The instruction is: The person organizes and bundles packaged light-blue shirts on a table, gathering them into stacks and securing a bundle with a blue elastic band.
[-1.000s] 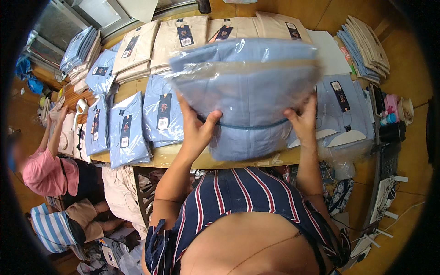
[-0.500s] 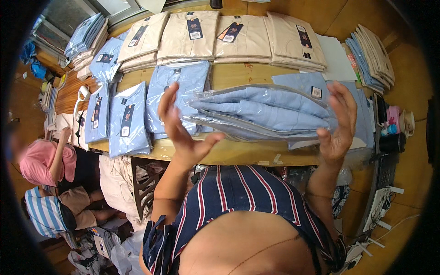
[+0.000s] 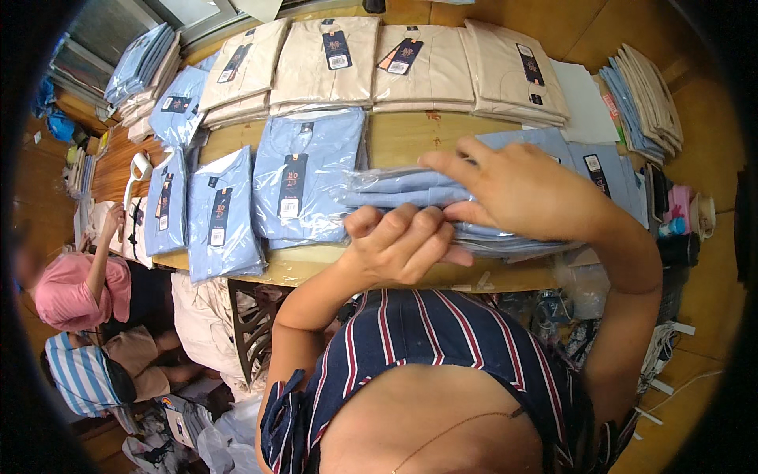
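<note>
A stack of light blue folded shirts in clear plastic bags [image 3: 395,178] is in front of me, its folded edges facing up. My left hand [image 3: 403,246] is at the stack's near side with its fingers curled closed; whatever lies inside them is hidden. Over the stack, my right hand [image 3: 525,193] reaches across with thumb and forefinger spread apart, the thumb close to the left fingers. Just left of the stack lies another bagged blue shirt [image 3: 324,170] with a dark tag. More bagged blue shirts [image 3: 533,139] show beyond my right hand.
Bagged cream garments [image 3: 324,59] line the table's back. Smaller blue packs [image 3: 225,205] lie at left, beside a white handled tool [image 3: 140,164]. More folded stacks [image 3: 643,99] stand at far right. A person in pink [image 3: 79,288] and another in stripes [image 3: 75,371] are at left.
Both hands have come together from the two ends of the blue stack. The right hand moved left over it, the left hand moved right and curled. The stack sits lower and nearer me.
</note>
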Demonstrator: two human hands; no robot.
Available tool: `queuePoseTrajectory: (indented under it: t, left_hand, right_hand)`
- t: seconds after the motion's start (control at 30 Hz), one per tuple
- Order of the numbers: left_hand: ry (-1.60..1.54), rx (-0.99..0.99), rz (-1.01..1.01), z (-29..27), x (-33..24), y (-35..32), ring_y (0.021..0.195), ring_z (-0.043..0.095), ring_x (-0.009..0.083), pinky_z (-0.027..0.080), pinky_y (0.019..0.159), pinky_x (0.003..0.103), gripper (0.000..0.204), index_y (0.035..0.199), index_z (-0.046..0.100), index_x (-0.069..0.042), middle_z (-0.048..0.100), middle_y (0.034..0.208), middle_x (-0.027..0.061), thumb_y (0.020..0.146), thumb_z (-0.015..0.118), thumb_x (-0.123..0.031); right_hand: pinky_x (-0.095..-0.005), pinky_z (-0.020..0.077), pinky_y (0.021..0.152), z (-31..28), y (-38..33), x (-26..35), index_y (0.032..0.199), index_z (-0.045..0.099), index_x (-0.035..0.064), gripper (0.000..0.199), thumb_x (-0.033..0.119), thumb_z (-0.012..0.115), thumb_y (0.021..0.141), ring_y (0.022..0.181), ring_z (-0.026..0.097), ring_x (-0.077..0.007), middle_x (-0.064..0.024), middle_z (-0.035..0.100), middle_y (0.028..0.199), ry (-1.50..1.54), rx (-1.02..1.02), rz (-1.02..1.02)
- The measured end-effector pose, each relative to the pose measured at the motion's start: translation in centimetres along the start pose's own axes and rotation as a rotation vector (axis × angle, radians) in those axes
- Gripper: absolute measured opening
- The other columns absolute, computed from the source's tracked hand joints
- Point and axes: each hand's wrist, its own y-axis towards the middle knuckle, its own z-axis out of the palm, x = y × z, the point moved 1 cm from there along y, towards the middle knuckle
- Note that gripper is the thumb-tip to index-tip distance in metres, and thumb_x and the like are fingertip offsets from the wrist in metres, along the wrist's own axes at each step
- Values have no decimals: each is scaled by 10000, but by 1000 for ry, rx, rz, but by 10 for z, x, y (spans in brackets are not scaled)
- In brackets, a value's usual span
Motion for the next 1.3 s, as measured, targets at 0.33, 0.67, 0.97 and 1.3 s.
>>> queuePoseTrajectory:
  t: [0.33,0.67,0.97,1.3]
  left_hand:
    - [-167,3,54,1,8,13,625,526,172,329,502,212,371,598,453,-93,587,776,56,722,503,-439]
    - [-157,74,1,-3,11,11,642,477,182,321,589,261,440,711,436,-111,552,751,51,659,509,-542]
    - [-1352,513,-1908,-13,19,-91,864,484,170,438,705,286,507,1159,304,-48,486,997,126,833,296,-436]
    - [-1136,263,-1024,2,26,-26,1132,192,189,129,948,297,830,1233,112,-75,234,1205,134,628,662,-220]
  right_hand:
    - [-358,419,621,9,-4,-36,1163,375,133,409,240,460,777,710,536,-304,-164,543,860,491,-104,-171]
    - [-298,441,625,13,-26,-44,1176,374,209,388,293,424,800,742,562,-258,-167,559,889,373,-113,-29]
    - [-282,346,775,213,-149,-106,1225,276,78,544,361,410,779,875,450,-166,-84,486,910,1400,-429,606]
    - [-329,212,935,118,-63,-54,1262,126,82,815,246,622,637,1176,179,-219,-86,171,1285,839,-1061,202]
